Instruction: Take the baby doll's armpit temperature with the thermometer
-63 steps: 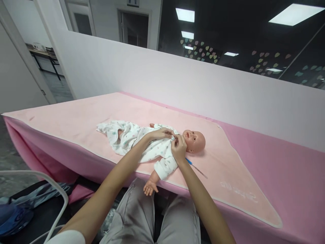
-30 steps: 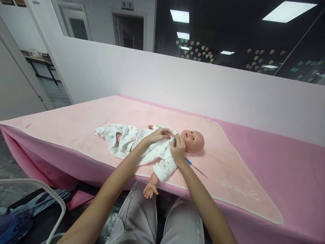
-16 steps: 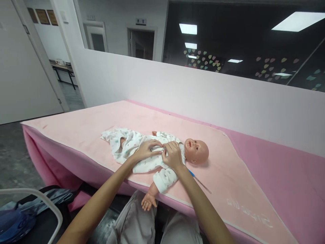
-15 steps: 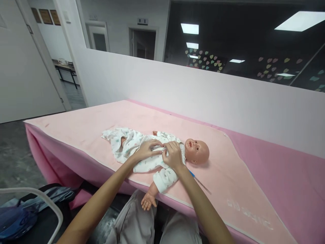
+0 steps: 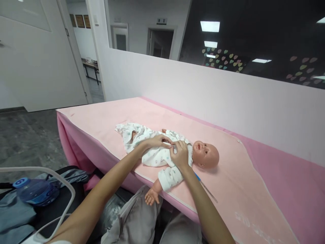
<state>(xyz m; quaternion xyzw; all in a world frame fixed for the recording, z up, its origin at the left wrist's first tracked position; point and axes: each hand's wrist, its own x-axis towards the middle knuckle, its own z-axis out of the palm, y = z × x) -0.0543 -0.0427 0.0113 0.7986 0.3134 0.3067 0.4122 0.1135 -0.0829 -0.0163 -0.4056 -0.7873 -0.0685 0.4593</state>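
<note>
A baby doll (image 5: 206,154) lies on its back with its head to the right, dressed in a white printed baby outfit (image 5: 154,157). Over the chest, my left hand (image 5: 159,141) pinches the front of the outfit between thumb and fingers. Close beside it, my right hand (image 5: 180,154) is closed on the same part of the cloth, fingers bent. Whatever fastening lies between the fingertips is too small to make out. One doll arm (image 5: 154,191) hangs over the near table edge, its sleeve below my right wrist.
Pink cloth (image 5: 228,189) covers the table. A thin rod with a blue end (image 5: 207,188) lies by my right forearm. To the lower left are a blue water bottle (image 5: 37,191) and a curved pale tube (image 5: 68,184). A white wall (image 5: 165,81) stands behind the table.
The view has turned left, so the scene sits further right and more of the bottle shows. Both hands stay at the outfit's front with only slight finger movement.
</note>
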